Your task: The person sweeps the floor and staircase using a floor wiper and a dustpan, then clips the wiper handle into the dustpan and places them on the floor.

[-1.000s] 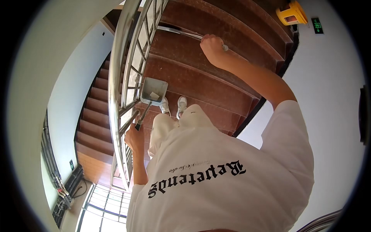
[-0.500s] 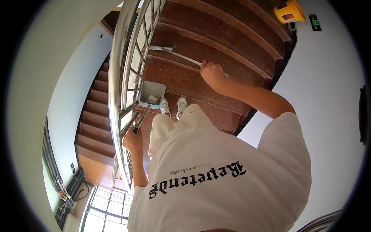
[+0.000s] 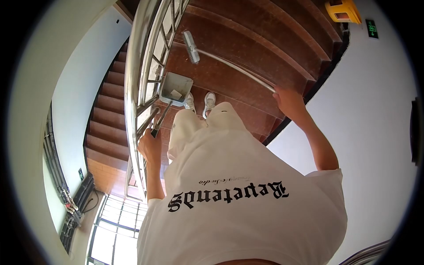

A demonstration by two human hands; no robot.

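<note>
My right hand [image 3: 289, 102] is closed around the end of a broom's long pale handle. The broom [image 3: 191, 47] reaches to the left across the reddish-brown stairs, its grey-white head over a step close to the railing. With my left hand [image 3: 150, 143] I grip the dark end of a dustpan's handle. The grey, box-shaped dustpan [image 3: 176, 88] rests beside the railing, just left of my shoes, and a small pale scrap [image 3: 176, 94] lies inside it.
A shiny metal railing [image 3: 132, 88] runs along my left, with another flight of stairs [image 3: 108, 132] beyond it. Curved steps [image 3: 247, 26] climb ahead. On the right are a white wall [image 3: 353, 97], a yellow box [image 3: 342, 11] and a green exit sign [image 3: 372, 28].
My right hand has moved right and toward me. The broom head has come off the railing side, swung round and shifted right. My left hand still holds the dustpan, which stays by the railing.
</note>
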